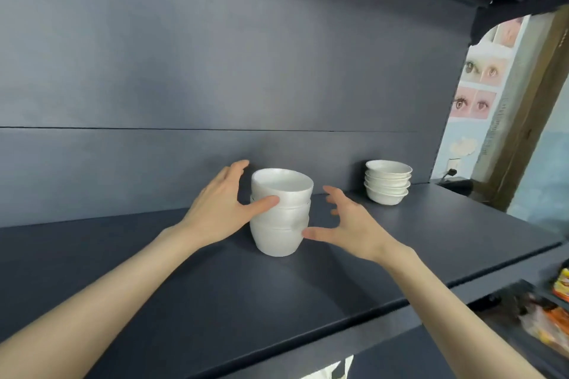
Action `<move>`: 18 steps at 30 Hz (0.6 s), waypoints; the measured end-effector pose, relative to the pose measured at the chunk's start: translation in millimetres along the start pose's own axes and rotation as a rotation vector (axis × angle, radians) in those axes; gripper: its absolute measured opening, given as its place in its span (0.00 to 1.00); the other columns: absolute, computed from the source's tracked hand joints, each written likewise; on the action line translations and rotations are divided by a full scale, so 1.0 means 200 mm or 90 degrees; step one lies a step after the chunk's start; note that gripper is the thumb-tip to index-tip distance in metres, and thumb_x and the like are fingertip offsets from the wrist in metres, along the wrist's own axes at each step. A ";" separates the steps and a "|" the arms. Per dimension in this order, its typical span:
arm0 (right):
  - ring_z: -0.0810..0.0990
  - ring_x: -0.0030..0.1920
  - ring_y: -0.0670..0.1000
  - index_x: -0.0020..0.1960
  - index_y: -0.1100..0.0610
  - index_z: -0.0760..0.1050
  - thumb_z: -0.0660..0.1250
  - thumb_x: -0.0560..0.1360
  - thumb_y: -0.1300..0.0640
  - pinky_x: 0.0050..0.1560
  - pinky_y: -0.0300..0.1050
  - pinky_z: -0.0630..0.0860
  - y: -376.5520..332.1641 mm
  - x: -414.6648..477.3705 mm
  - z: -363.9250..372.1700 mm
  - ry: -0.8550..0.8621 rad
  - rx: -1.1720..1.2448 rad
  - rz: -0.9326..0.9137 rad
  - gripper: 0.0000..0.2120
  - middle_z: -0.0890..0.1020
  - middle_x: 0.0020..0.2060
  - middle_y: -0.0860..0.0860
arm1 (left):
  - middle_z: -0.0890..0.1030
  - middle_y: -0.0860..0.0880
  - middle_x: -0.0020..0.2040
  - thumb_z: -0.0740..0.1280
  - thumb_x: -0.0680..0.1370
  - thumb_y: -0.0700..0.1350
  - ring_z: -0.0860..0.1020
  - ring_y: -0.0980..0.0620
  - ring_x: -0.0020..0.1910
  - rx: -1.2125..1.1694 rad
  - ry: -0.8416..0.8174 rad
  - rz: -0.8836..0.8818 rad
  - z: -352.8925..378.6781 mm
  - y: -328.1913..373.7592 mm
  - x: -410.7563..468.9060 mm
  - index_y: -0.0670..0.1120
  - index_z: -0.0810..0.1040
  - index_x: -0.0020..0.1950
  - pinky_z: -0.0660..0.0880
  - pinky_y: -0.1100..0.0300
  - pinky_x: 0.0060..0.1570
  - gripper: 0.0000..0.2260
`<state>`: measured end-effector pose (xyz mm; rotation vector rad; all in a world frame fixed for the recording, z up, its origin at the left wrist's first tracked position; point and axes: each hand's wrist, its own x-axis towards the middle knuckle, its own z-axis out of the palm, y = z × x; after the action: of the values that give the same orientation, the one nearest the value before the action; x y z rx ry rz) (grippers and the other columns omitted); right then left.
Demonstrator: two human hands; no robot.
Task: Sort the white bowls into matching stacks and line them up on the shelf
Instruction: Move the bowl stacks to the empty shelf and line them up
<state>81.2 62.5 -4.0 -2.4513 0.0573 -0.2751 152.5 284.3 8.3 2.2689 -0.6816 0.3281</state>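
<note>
Bare left hand (215, 209), bare right hand (354, 228), both forearms (129, 280) uncovered

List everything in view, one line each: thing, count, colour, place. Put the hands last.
near stack of bowls: three, white, mid-shelf between the hands
far stack of bowls: four, smaller, white, right end of the shelf by the back panel
shelf: one, dark blue, across the view
back panel: one, dark blue, behind the shelf
eye pictures: several, pinkish, on the wall at right
packets: count unclear, orange and yellow, lower right, below the shelf
dark object: one, black, past the shelf's right end, too blurred to identify
left hand: thumb on the near stack, fingers along its far left side
right hand: fingers spread, thumb tip at the bottom bowl
</note>
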 end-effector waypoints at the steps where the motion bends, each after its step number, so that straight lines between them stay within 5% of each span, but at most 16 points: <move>1: 0.63 0.73 0.50 0.77 0.50 0.49 0.76 0.66 0.42 0.70 0.48 0.65 0.03 0.03 0.01 -0.025 0.024 -0.006 0.51 0.62 0.74 0.50 | 0.64 0.52 0.73 0.69 0.70 0.63 0.66 0.53 0.70 -0.035 0.006 -0.023 0.03 0.00 0.01 0.50 0.56 0.76 0.65 0.53 0.68 0.41; 8: 0.77 0.59 0.44 0.75 0.44 0.51 0.80 0.64 0.50 0.61 0.45 0.75 0.15 0.23 0.08 -0.182 0.205 -0.041 0.50 0.72 0.65 0.42 | 0.68 0.59 0.67 0.75 0.67 0.55 0.67 0.59 0.65 -0.256 -0.023 -0.121 0.15 0.03 0.10 0.49 0.54 0.76 0.65 0.65 0.60 0.45; 13: 0.77 0.59 0.39 0.70 0.46 0.60 0.79 0.65 0.57 0.51 0.34 0.77 0.16 0.30 0.12 -0.225 0.288 -0.080 0.41 0.75 0.63 0.41 | 0.70 0.65 0.59 0.76 0.69 0.48 0.72 0.62 0.60 -0.310 -0.027 -0.128 0.22 0.01 0.14 0.51 0.50 0.77 0.70 0.72 0.49 0.45; 18: 0.80 0.55 0.40 0.64 0.46 0.69 0.76 0.68 0.63 0.49 0.34 0.77 0.19 0.32 0.14 -0.237 0.322 -0.098 0.30 0.81 0.55 0.40 | 0.74 0.66 0.55 0.78 0.67 0.46 0.74 0.74 0.50 -0.332 0.015 -0.108 0.25 -0.01 0.15 0.52 0.59 0.74 0.72 0.77 0.44 0.41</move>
<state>151.3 43.6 -36.9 -1.9656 -0.3255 0.0983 180.0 238.8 -15.0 1.8032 -0.4877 0.0800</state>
